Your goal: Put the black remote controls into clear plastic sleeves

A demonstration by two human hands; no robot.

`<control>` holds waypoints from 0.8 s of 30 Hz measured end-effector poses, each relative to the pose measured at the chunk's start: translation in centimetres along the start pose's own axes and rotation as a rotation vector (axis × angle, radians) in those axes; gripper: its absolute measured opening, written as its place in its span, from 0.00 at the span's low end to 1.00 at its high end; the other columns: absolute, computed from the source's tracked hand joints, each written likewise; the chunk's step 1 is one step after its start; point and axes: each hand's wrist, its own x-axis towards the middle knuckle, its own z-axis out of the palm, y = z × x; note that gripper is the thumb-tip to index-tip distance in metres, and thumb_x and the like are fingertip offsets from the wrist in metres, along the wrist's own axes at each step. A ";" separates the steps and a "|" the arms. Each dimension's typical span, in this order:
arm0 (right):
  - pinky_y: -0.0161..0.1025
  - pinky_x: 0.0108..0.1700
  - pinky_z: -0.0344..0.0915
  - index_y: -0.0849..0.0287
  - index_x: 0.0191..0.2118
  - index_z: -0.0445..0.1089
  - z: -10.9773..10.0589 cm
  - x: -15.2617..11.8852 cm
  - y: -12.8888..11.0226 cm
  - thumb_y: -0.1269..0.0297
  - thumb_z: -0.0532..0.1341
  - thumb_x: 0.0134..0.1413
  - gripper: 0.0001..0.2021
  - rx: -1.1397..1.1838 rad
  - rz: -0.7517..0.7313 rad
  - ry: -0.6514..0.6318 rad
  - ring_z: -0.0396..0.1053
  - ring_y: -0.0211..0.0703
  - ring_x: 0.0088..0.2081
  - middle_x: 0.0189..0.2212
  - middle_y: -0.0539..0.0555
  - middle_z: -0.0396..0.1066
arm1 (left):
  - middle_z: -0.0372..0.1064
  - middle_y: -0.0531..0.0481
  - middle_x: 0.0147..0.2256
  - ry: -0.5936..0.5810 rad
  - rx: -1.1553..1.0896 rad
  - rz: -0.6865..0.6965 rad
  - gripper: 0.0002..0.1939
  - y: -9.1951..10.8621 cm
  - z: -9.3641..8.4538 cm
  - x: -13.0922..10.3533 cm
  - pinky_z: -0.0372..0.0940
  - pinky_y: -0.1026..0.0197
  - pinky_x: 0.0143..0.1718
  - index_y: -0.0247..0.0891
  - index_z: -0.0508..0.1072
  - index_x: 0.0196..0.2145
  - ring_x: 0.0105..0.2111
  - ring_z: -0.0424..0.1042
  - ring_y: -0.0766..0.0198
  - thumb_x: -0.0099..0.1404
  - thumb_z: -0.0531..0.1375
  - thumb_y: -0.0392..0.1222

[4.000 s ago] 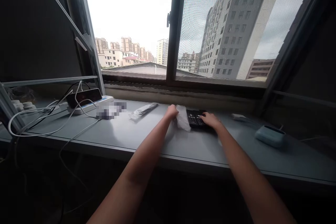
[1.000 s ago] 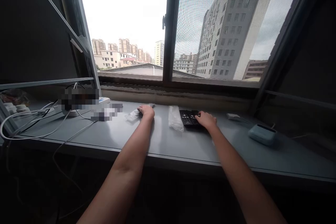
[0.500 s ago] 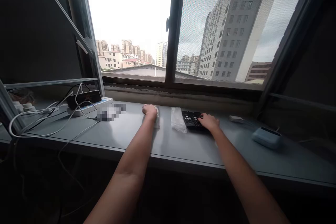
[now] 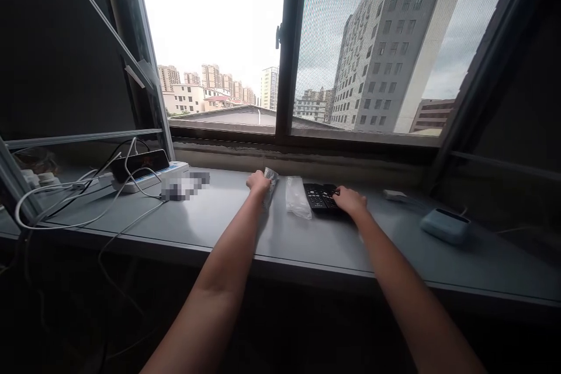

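Observation:
My left hand (image 4: 258, 182) grips a remote wrapped in a clear plastic bag (image 4: 270, 184), its far end lifted off the grey sill (image 4: 219, 228). Just to its right an empty-looking clear plastic bag (image 4: 297, 197) lies flat. My right hand (image 4: 352, 200) rests on the near end of a black remote control (image 4: 321, 197) lying on the sill with its buttons facing up.
A white power strip (image 4: 151, 176) with a dark device and several white cables (image 4: 65, 196) lies at the left. A light blue device (image 4: 446, 225) and a small white object (image 4: 395, 194) sit at the right. The window frame (image 4: 287, 64) rises behind.
My left hand let go of the clear bag beside the black remote, reached left to the bagged remote, took hold of it and brought it right. My right hand stayed on the black remote.

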 end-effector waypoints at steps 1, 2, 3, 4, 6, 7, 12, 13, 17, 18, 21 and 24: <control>0.54 0.55 0.54 0.57 0.56 0.66 -0.1 0.0 0.0 0.63 0.50 0.61 0.20 0.002 0.002 0.009 0.63 0.56 0.56 0.54 0.62 0.68 | 0.74 0.37 0.37 0.004 -0.034 -0.020 0.11 -0.1 0.0 0.2 0.64 0.54 0.48 0.39 0.69 0.29 0.57 0.63 0.44 0.53 0.68 0.40; 0.54 0.56 0.54 0.57 0.57 0.66 -0.2 -0.1 -0.1 0.62 0.50 0.61 0.20 0.003 0.004 0.017 0.62 0.56 0.56 0.55 0.62 0.67 | 0.75 0.39 0.35 0.015 -0.066 -0.047 0.10 -0.1 0.0 0.5 0.65 0.56 0.46 0.39 0.69 0.30 0.54 0.68 0.46 0.54 0.68 0.41; 0.54 0.56 0.53 0.57 0.57 0.65 -0.3 -0.1 -0.1 0.61 0.50 0.62 0.21 0.009 -0.001 0.034 0.61 0.56 0.57 0.56 0.62 0.66 | 0.74 0.40 0.32 0.027 -0.119 -0.081 0.10 0.0 0.1 0.6 0.66 0.57 0.43 0.39 0.70 0.31 0.49 0.71 0.48 0.55 0.68 0.42; 0.53 0.56 0.53 0.57 0.58 0.64 -0.4 -0.2 -0.2 0.60 0.49 0.63 0.21 0.025 -0.017 0.066 0.60 0.55 0.58 0.57 0.62 0.65 | 0.74 0.42 0.30 0.024 -0.216 -0.118 0.10 0.1 0.3 0.8 0.67 0.59 0.40 0.38 0.70 0.32 0.44 0.74 0.50 0.56 0.68 0.41; 0.50 0.56 0.54 0.56 0.57 0.64 -0.6 -0.5 -0.5 0.61 0.48 0.64 0.20 0.088 -0.105 0.180 0.60 0.53 0.58 0.57 0.60 0.65 | 0.71 0.47 0.24 0.012 -0.439 -0.202 0.11 0.6 0.7 0.8 0.68 0.62 0.34 0.35 0.71 0.36 0.31 0.75 0.59 0.58 0.66 0.41; 0.49 0.55 0.55 0.56 0.56 0.65 -0.7 -0.7 -0.8 0.62 0.48 0.64 0.19 0.127 -0.189 0.248 0.60 0.52 0.57 0.57 0.60 0.65 | 0.68 0.50 0.22 0.006 -0.536 -0.238 0.10 0.9 1.0 0.6 0.68 0.64 0.32 0.34 0.71 0.38 0.26 0.74 0.63 0.60 0.65 0.40; 0.42 0.52 0.57 0.57 0.50 0.67 -0.5 -2.2 -2.6 0.65 0.51 0.64 0.13 0.187 -0.760 0.487 0.65 0.48 0.52 0.51 0.57 0.70 | 0.63 0.56 0.18 -0.140 -0.821 -0.321 0.05 1.9 2.2 -0.8 0.67 0.70 0.26 0.32 0.70 0.39 0.17 0.65 0.72 0.66 0.59 0.36; 0.42 0.51 0.57 0.57 0.48 0.67 -0.5 -2.5 -3.0 0.65 0.51 0.64 0.12 0.178 -0.824 0.524 0.65 0.48 0.50 0.49 0.57 0.70 | 0.63 0.55 0.18 -0.177 -0.847 -0.325 0.04 1.9 2.4 -1.1 0.67 0.70 0.26 0.32 0.70 0.39 0.18 0.66 0.72 0.67 0.58 0.36; 0.40 0.47 0.58 0.57 0.42 0.68 -0.9 -3.4 -3.5 0.64 0.51 0.65 0.10 0.143 -0.910 0.650 0.67 0.47 0.44 0.43 0.56 0.72 | 0.67 0.52 0.21 -0.289 -0.841 -0.306 0.03 1.9 3.0 -1.7 0.67 0.70 0.27 0.30 0.70 0.35 0.20 0.68 0.71 0.67 0.58 0.33; 0.40 0.46 0.58 0.57 0.41 0.69 -1.1 -3.6 -3.5 0.64 0.50 0.65 0.11 0.134 -0.903 0.675 0.66 0.46 0.42 0.41 0.56 0.72 | 0.67 0.51 0.21 -0.312 -0.833 -0.302 0.04 1.9 3.1 -1.7 0.67 0.70 0.27 0.29 0.70 0.34 0.20 0.68 0.71 0.67 0.58 0.33; 0.41 0.46 0.58 0.56 0.38 0.70 -1.7 -4.0 -3.2 0.62 0.46 0.67 0.15 0.113 -0.835 0.733 0.66 0.46 0.41 0.39 0.57 0.71 | 0.67 0.51 0.21 -0.352 -0.830 -0.294 0.04 1.9 3.4 -1.6 0.67 0.70 0.29 0.28 0.70 0.34 0.20 0.68 0.72 0.66 0.58 0.33; 0.42 0.47 0.58 0.55 0.39 0.72 -1.9 -4.2 -2.8 0.60 0.47 0.67 0.17 0.080 -0.790 0.741 0.65 0.46 0.41 0.40 0.56 0.71 | 0.67 0.51 0.21 -0.346 -0.836 -0.289 0.04 1.9 3.6 -1.4 0.67 0.70 0.29 0.28 0.71 0.35 0.20 0.68 0.72 0.66 0.59 0.33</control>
